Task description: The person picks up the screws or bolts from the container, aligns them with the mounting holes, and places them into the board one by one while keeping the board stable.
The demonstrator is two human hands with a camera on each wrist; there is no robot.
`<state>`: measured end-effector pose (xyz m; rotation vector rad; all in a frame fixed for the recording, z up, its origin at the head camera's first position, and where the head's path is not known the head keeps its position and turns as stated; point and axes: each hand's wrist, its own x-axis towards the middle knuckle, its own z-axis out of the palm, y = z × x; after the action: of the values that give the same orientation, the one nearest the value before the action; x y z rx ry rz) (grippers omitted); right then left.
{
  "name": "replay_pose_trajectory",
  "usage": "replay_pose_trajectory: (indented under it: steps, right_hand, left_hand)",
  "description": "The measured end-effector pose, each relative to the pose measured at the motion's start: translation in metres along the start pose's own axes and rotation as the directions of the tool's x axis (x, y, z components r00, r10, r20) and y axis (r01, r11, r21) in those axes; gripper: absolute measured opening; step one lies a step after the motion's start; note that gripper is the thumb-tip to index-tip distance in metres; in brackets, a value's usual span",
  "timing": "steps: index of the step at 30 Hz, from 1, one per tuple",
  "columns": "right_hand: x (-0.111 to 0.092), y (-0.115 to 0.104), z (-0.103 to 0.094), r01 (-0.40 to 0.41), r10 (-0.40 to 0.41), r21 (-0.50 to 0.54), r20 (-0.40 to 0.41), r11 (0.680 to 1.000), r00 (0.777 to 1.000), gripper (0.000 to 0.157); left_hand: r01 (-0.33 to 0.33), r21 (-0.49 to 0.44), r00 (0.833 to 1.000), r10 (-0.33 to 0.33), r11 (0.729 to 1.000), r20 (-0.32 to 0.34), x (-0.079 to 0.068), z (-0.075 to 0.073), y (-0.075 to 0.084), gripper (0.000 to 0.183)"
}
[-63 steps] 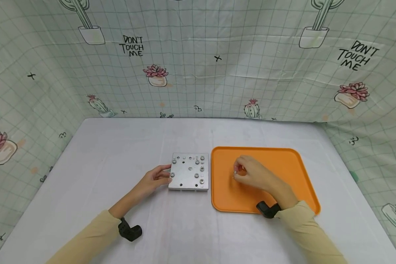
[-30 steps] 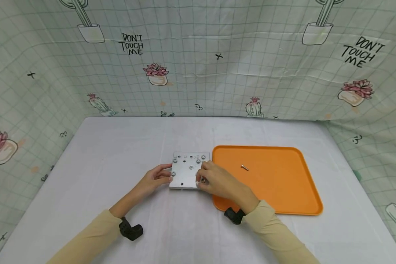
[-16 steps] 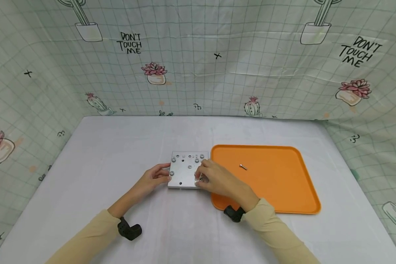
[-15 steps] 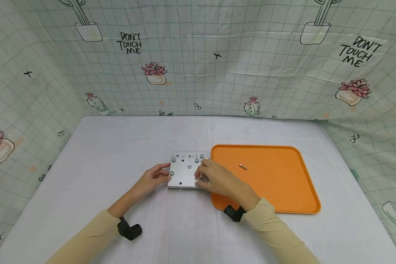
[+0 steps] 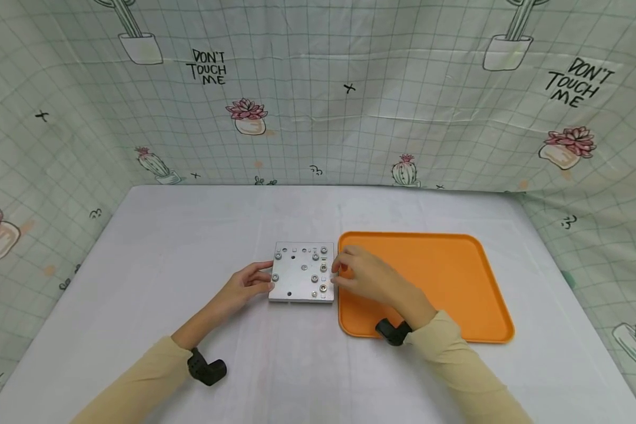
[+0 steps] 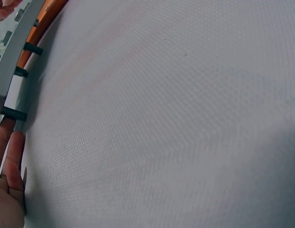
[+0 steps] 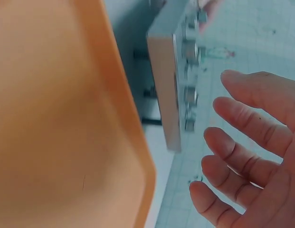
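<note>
A square silver metal plate (image 5: 299,274) stands on the white table, with several socket head screws (image 5: 323,288) in its holes and a few bare holes (image 5: 289,294). The screws' dark threaded shanks (image 6: 15,113) stick out underneath in the left wrist view. My left hand (image 5: 249,282) holds the plate's left edge, thumb at the near corner and fingers along the side. My right hand (image 5: 373,277) hovers just right of the plate, over the tray's left part. Its fingers (image 7: 247,118) are loosely bent and apart from the thumb, with nothing between them.
An orange tray (image 5: 429,337) lies right beside the plate; the part of it behind my right hand is hidden. Patterned cloth (image 5: 297,70) rises behind the table and at both sides. Each wrist carries a black camera mount (image 5: 206,368).
My right hand brought a screw from the tray to the plate's near right hole, let go and moved back right. A screw head now shows there. My left hand stays on the plate.
</note>
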<state>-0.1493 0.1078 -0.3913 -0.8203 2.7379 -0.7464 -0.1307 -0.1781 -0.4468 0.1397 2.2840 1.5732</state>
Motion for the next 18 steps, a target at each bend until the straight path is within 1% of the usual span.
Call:
replay_pose_trajectory:
  steps: [2,5,9,12,18]
  right_hand:
    - [0.001,0.006,-0.004,-0.020,0.020,0.034,0.004,0.999,1.000,0.012]
    - [0.002,0.018,-0.010,-0.042,0.042,0.073,0.003,0.996,0.999,0.013]
    - [0.002,0.036,-0.020,-0.071,0.072,0.091,-0.007,0.993,0.997,0.015]
    - [0.000,0.050,-0.025,-0.102,0.104,0.118,-0.009,0.988,0.995,0.014]
    - [-0.005,0.074,-0.031,-0.173,0.171,0.176,0.028,0.969,0.985,0.016]
  left_hand:
    - [0.003,-0.004,1.000,-0.003,1.000,-0.003,0.000,0.000,0.000,0.056]
    - [-0.010,0.006,1.000,0.010,1.000,0.001,0.000,-0.001,0.000,0.057]
    - [-0.021,0.001,1.000,0.021,1.000,0.004,0.000,-0.001,0.001,0.057]
    - [-0.015,-0.010,1.000,0.015,1.000,0.004,0.000,-0.001,0.001,0.057]
    - [-0.015,-0.007,1.000,0.015,1.000,0.008,0.000,-0.001,0.001,0.056]
